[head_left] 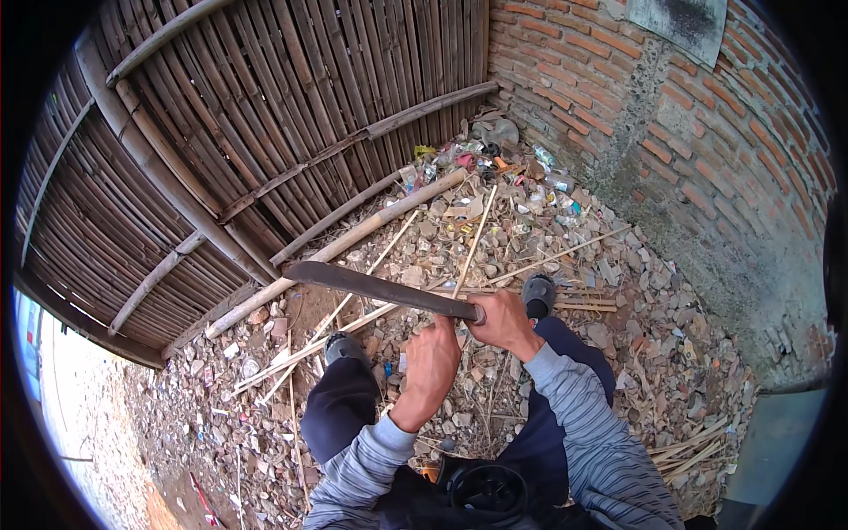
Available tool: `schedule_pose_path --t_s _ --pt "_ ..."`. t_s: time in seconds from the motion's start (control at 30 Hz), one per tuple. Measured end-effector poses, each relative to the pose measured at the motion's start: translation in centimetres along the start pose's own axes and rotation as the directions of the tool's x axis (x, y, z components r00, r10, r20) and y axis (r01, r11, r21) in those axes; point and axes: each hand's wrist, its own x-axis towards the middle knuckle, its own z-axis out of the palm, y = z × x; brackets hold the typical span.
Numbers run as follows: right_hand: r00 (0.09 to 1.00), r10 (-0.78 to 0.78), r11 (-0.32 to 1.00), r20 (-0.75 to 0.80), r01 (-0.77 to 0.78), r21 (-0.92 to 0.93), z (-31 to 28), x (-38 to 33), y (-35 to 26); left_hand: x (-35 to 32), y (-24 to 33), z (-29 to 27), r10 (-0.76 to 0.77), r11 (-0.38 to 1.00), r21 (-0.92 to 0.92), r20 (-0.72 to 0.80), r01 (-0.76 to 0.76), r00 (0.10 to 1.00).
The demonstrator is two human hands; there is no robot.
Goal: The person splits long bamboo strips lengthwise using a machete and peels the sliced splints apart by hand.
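Note:
A machete (380, 287) with a long dark blade lies level in front of me, its broad rounded tip pointing left. My right hand (503, 321) is closed around its handle end. Just left of it, my left hand (432, 360) is closed, its fingertips right at the lower edge of the blade near the handle. Whether it pinches the blade or something thin beneath it is hidden. Several pale bamboo strips (478, 243) lie crossed on the rubble beyond and under the blade, between and around my feet.
A thick bamboo pole (389, 212) lies along the foot of the bamboo slat wall (291, 97). A brick wall (698, 168) stands on the right. Loose stones and litter (548, 177) cover the uneven ground. My shoes (538, 291) stand among the strips; more strips (693, 450) lie at lower right.

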Motion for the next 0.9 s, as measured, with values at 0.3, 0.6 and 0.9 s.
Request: schedule_pose_path --t_s 0.3,0.6,0.9 --pt "0.965 0.261 0.962 0.004 -0.26 0.08 0.8 1.6 1.9 0.0 0.0 0.3 0.011 1.0 -0.029 0.032 -0.01 0.999" --pt "0.988 0.15 0.986 0.031 -0.152 0.066 0.8 1.1 0.9 0.2 0.2 -0.2 0.008 0.999 -0.039 0.024 -0.007 1.0" --pt "0.988 0.152 0.987 0.024 -0.153 0.042 1.5 0.8 0.4 0.4 -0.3 0.2 0.018 0.996 -0.088 0.003 -0.018 1.0"
